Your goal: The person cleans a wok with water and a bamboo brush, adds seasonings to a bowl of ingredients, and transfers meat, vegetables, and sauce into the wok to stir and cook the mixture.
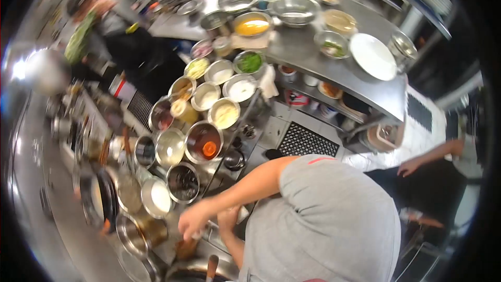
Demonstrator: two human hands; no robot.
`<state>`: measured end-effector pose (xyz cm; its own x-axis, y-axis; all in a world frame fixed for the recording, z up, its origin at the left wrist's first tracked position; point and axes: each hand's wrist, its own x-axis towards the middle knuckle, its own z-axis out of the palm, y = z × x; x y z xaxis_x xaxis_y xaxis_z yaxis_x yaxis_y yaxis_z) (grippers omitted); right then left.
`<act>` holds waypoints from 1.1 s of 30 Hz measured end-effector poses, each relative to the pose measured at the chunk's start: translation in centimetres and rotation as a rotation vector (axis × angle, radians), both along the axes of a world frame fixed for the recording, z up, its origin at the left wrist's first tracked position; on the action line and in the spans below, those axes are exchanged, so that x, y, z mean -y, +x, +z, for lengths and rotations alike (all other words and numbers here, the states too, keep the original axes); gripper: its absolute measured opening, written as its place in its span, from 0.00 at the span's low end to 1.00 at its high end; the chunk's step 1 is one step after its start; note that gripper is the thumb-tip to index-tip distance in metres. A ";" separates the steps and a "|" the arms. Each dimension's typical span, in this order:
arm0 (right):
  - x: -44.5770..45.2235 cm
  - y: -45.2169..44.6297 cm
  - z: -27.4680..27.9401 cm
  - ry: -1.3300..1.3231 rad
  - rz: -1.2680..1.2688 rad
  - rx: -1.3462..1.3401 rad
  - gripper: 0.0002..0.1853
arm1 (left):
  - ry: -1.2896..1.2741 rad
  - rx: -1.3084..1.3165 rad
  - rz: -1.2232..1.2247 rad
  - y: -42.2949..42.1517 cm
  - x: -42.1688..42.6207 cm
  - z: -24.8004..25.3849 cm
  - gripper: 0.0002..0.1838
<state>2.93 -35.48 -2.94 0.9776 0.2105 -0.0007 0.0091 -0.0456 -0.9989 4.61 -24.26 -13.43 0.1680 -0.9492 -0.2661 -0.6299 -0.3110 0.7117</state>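
My right hand reaches out over the metal counter, fingers bent downward and close together. Motion blur hides what they may hold. Behind it, near my grey shirt, my left hand is curled beside something whitish that I cannot make out. Under the hands lie a metal container and a brown, wooden-looking thing. A dark pan with a wooden-handled utensil stands at the bottom edge. Closest beyond my right hand are a bowl of dark pieces and a bowl of white contents.
Several metal bowls hold red liquid, shredded yellow food and chopped greens. Across the aisle, a steel table carries bowls and a white plate. A black mat lies on the floor. Other people stand right and upper left.
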 end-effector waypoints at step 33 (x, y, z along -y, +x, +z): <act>26.3 -30.8 -1.9 -0.023 -1.025 -0.057 0.06 | -0.322 -0.659 0.744 -12.4 13.1 8.1 0.27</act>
<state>-27.90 -61.81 -4.87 0.6858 -0.7263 -0.0463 -0.0926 -0.0240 -0.9954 -7.82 -37.39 -5.37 0.6525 -0.7080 -0.2702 0.1856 -0.1964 0.9628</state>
